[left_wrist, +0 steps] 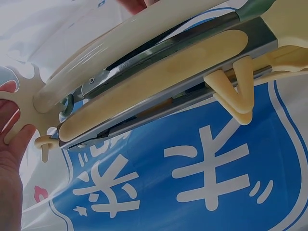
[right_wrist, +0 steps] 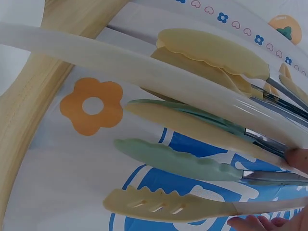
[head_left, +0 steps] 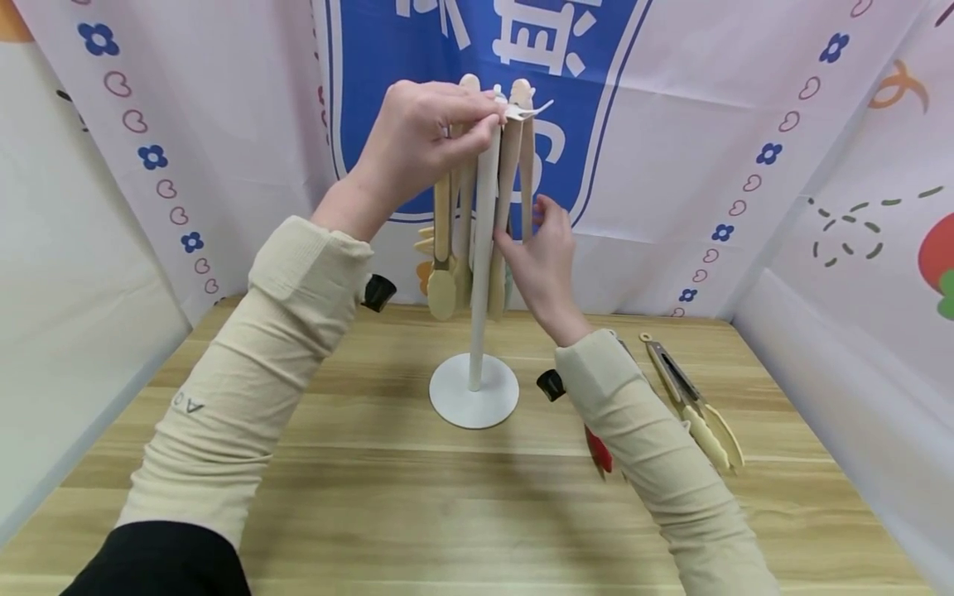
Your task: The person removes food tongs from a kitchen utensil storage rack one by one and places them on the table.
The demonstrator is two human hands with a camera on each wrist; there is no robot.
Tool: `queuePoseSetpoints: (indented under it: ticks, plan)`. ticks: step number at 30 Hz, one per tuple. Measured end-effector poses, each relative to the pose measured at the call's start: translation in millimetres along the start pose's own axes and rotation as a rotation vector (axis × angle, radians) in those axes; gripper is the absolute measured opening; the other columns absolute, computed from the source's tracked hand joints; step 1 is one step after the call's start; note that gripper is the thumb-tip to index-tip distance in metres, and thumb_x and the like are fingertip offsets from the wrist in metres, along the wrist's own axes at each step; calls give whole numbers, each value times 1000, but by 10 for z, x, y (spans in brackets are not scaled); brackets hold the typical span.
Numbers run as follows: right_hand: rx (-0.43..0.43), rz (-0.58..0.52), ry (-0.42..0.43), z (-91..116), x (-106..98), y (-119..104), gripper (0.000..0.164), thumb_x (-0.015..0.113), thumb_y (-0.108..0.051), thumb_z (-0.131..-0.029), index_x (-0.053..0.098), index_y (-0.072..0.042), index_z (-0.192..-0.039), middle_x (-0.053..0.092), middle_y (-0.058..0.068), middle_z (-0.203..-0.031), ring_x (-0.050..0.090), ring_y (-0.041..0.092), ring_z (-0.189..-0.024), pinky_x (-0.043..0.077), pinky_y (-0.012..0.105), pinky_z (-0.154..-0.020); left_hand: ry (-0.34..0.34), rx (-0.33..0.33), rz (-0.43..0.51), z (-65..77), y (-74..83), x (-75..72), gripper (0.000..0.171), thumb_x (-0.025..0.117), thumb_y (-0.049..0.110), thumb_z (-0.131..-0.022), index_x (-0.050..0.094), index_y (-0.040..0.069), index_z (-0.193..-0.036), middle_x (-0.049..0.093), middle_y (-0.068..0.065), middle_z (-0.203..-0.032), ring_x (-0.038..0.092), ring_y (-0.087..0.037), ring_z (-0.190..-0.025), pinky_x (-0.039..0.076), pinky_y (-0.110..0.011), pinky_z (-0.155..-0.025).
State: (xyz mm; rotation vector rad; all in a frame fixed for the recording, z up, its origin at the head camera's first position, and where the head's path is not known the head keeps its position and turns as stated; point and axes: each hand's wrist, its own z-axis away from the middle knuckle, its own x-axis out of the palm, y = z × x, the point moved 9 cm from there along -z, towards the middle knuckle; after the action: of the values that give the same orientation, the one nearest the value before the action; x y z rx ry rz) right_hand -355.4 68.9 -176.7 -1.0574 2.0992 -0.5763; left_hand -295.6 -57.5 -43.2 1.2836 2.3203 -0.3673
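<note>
Left grip point(head_left: 432, 124) pinches the hooked top point(head_left: 523, 112) of the white stand point(head_left: 479, 306), likely to steady it, while right grip point(head_left: 546, 263) clamps beige tongs point(head_left: 505, 182) hanging at its 3 o'clock, probably against swing.

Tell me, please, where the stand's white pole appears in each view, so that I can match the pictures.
Head: the white pole rises near the middle, from a round base.
Left wrist: the pole slants across the upper part, from the left up to the right.
Right wrist: the pole crosses from the upper left edge down to the right edge.
Shared landmark: the blue panel on the backdrop.
</note>
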Motion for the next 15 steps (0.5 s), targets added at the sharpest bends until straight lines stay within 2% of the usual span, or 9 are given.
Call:
queuePoseSetpoints:
  ticks: [3,9,15]
  plan:
    - [-2,0,-1,-12,16,-2,53,70,-17,-79,47,6,-121,53,16,-107,52,24,-97,47,29,-79,-1,11,1,3,2,3,19,56,12,-89,70,4,-99,67,-9,-102,63,-17,-97,44,-21,-60]
    - [-12,10,-17,2,34,-1,49,70,-15,-78,50,6,-118,54,17,-102,52,25,-91,47,31,-76,-10,-6,4,1,-13,13,19,56,13,-89,70,4,-100,67,-8,-102,63,-17,-96,44,-22,-62]
    - [-81,55,29,22,2,-29,47,70,-15,-77,53,6,-115,56,17,-98,54,25,-88,47,33,-75,-9,11,2,-2,6,5,20,56,13,-89,70,4,-100,67,-9,-101,64,-17,-92,51,-27,-68]
